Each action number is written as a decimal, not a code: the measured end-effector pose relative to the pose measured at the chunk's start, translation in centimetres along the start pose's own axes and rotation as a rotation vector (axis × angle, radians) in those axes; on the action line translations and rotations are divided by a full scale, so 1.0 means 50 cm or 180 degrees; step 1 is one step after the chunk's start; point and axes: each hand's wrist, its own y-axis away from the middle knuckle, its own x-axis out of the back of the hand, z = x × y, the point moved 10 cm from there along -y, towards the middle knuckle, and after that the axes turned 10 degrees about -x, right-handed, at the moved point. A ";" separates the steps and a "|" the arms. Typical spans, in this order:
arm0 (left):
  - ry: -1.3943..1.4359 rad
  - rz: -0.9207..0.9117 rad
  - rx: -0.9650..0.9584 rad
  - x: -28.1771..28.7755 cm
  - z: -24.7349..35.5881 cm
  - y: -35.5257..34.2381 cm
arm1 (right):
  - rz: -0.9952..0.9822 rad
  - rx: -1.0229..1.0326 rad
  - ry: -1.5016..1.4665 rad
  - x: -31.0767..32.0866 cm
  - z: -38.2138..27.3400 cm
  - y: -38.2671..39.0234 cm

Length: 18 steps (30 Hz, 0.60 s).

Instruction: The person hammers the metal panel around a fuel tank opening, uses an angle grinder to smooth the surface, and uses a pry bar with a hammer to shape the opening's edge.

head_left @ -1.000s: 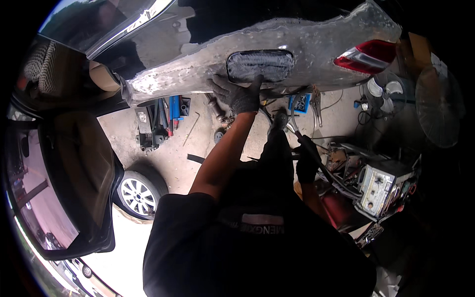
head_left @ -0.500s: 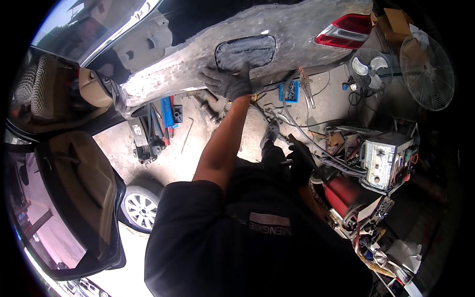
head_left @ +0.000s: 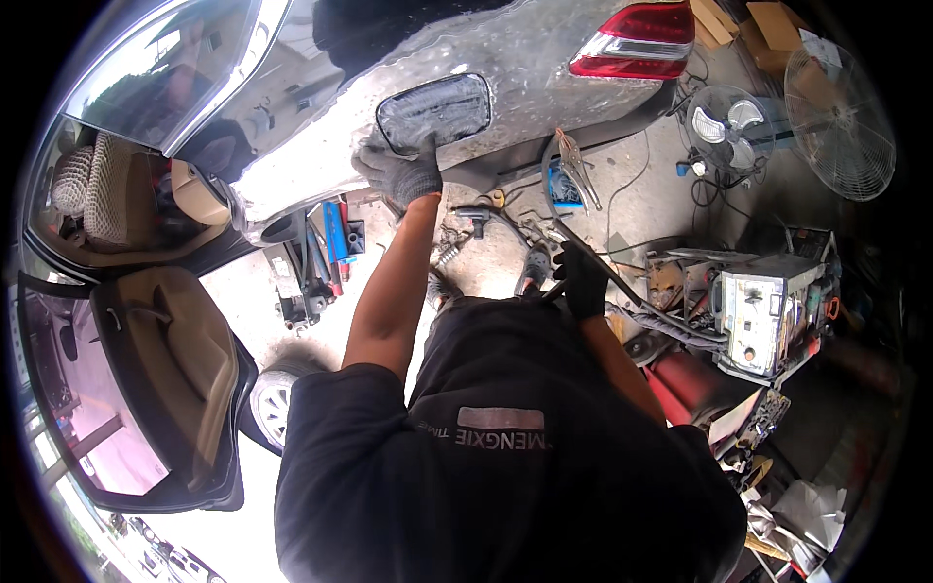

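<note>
Since the earlier frame, our left hand (head_left: 400,175) had shifted left along the car's bare-metal rear panel (head_left: 544,58), resting flat at the lower edge of its one fuel-filler recess (head_left: 434,110). Our right hand (head_left: 583,282) was closed around one dark hose (head_left: 622,282). We judged the hose flexible and light, best gripped mid-length. Two fans (head_left: 724,126) stood nearby.

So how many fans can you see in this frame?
2. A small dark fan stands on the floor below the red tail light; a large wire-guard fan stands right of it. More could be hidden among the clutter.
</note>
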 end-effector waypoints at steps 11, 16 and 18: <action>-0.0021 -0.0256 0.0047 0.051 -0.164 -0.032 | 0.0074 -0.0328 -0.0608 0.081 0.040 -0.127; -0.0077 -0.0706 0.0132 0.054 -0.233 0.028 | -0.0093 -0.0710 -0.1043 0.040 0.036 -0.148; 0.0017 -0.0659 0.0357 0.054 -0.257 0.043 | -0.0204 -0.0725 -0.1069 0.007 0.030 -0.147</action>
